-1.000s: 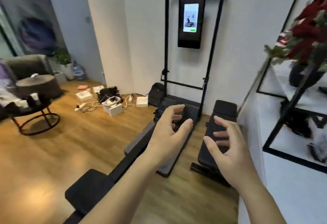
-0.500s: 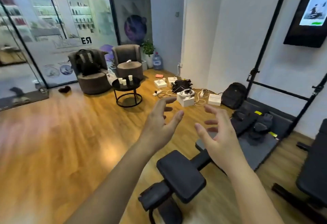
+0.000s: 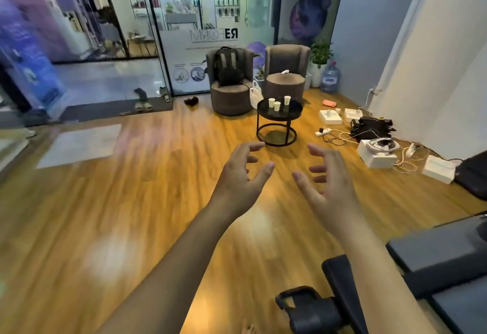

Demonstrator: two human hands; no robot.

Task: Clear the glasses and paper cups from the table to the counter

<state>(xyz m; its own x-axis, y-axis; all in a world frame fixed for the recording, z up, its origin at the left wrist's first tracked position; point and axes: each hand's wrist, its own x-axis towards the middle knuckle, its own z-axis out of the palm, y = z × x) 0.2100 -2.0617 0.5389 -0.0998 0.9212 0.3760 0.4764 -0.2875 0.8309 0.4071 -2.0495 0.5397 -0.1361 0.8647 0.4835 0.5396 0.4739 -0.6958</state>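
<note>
Both hands are raised in front of the person, empty, well apart from the cups. The left hand (image 3: 238,175) has its fingers spread and loosely bent, holding nothing; the right hand (image 3: 330,178) mirrors it, thumb toward the middle, also holding nothing. At twelve o'clock, beyond the hands, a round black surface (image 3: 266,114) stands on the wooden floor (image 3: 131,201). Three white paper cups (image 3: 277,106) stand upright on it, close together toward its far side; a glass may stand among them, but it is too small to tell. Two grey armchairs (image 3: 286,80) sit behind it, one carrying a black backpack (image 3: 226,68). At two o'clock, four white boxes (image 3: 376,154) lie among cables on the floor.
</note>
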